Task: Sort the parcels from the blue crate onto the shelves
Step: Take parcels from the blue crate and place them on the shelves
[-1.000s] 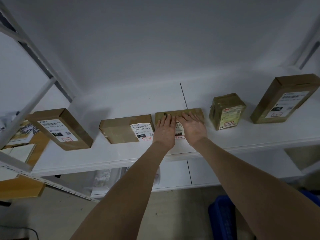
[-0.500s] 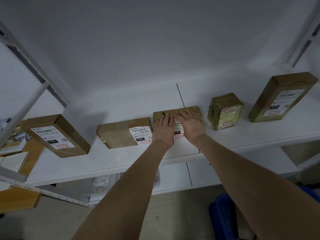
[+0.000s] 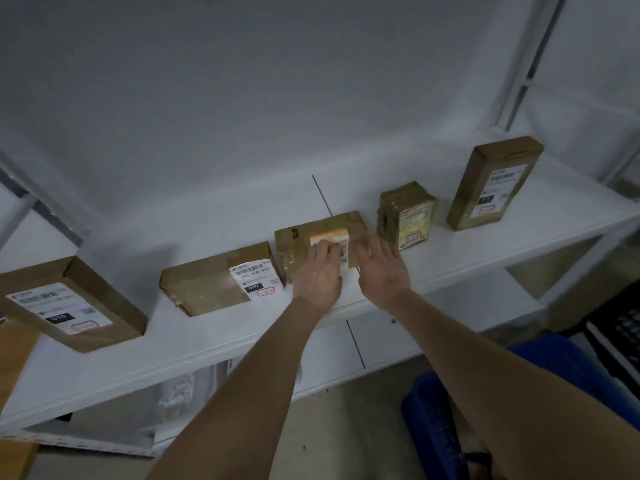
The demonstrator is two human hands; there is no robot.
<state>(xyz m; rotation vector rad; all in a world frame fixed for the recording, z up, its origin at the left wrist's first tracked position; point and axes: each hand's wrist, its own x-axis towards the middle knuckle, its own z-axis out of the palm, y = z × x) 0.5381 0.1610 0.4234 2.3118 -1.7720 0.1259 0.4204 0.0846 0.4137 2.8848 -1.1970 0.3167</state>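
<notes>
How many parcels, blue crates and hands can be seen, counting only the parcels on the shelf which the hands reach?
Parcels on the shelf: 5 (far-left box, 060 box, middle parcel, taped parcel, tall right box)
Blue crate: 1
Hands: 2 (left hand, right hand)
Total: 8

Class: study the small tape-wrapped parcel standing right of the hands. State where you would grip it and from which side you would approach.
Probably grip the tape-wrapped parcel across its two side faces, near the top, reaching in from the open front of the shelf. It stands upright, label forward, with gaps to the flat parcel and tall box beside it.
</notes>
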